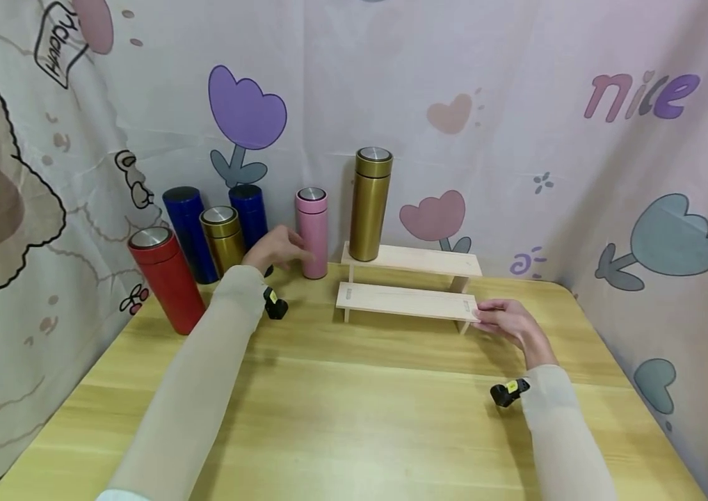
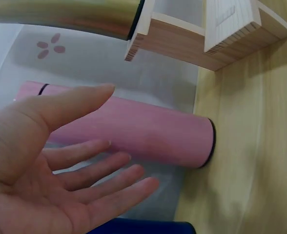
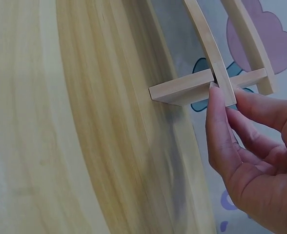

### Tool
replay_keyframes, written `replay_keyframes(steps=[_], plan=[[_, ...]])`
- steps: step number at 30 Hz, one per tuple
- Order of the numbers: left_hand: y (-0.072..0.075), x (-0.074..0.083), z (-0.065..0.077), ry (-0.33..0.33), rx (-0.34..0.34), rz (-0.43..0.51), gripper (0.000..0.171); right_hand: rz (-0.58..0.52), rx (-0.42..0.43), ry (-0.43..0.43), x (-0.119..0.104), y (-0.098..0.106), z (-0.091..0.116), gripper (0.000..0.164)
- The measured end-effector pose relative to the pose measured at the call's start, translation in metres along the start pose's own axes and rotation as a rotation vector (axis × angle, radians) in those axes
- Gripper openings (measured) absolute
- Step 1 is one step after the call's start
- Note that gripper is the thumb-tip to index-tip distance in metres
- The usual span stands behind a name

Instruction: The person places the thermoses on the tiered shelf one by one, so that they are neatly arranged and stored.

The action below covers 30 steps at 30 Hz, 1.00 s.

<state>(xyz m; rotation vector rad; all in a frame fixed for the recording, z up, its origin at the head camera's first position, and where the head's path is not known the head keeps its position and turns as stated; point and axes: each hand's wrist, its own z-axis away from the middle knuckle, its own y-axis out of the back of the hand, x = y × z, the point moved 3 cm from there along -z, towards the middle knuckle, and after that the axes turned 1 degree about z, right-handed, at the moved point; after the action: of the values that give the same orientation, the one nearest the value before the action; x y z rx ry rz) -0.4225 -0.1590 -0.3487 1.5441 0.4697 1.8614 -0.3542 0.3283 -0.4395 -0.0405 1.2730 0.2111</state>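
My left hand point(image 1: 279, 249) reaches beside a pink thermos bottle point(image 1: 313, 233) that stands upright on the table. In the left wrist view its fingers are extended and spread in front of the pink bottle, with nothing in the grasp. With thumb and fingers, my right hand point(image 1: 509, 324) pinches the right end of the lower step of a two-tier wooden rack point(image 1: 407, 300); the right wrist view shows the board's end between thumb and fingertips. On the rack's upper step, at its left end, stands a tall gold thermos bottle point(image 1: 371, 205).
At the left stand a red thermos point(image 1: 169, 282), a short gold thermos point(image 1: 224, 240) and two blue bottles, one at the back left point(image 1: 190, 233) and one behind my left hand point(image 1: 249, 212). A printed curtain point(image 1: 517, 139) hangs behind the wooden table point(image 1: 379, 417).
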Motion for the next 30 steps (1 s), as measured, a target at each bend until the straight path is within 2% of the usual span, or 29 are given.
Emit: replay_keyframes(steps=[4, 10, 20, 26, 30], plan=[[-0.001, -0.003, -0.001, 0.027, 0.033, 0.003, 0.075, -0.017, 0.01, 0.006, -0.003, 0.004, -0.002, 0.051], [-0.007, -0.015, -0.003, 0.058, 0.023, 0.019, 0.088, -0.004, -0.005, 0.0, -0.002, 0.001, -0.004, 0.055], [-0.022, -0.025, -0.015, 0.023, 0.031, 0.113, 0.09, 0.016, 0.016, -0.026, -0.001, 0.002, -0.004, 0.054], [-0.028, -0.029, -0.022, 0.001, 0.046, 0.158, 0.084, 0.039, 0.016, -0.031, -0.001, 0.002, -0.006, 0.055], [-0.029, -0.03, -0.025, -0.031, 0.067, 0.195, 0.082, 0.026, 0.013, -0.02, -0.002, 0.004, -0.006, 0.045]])
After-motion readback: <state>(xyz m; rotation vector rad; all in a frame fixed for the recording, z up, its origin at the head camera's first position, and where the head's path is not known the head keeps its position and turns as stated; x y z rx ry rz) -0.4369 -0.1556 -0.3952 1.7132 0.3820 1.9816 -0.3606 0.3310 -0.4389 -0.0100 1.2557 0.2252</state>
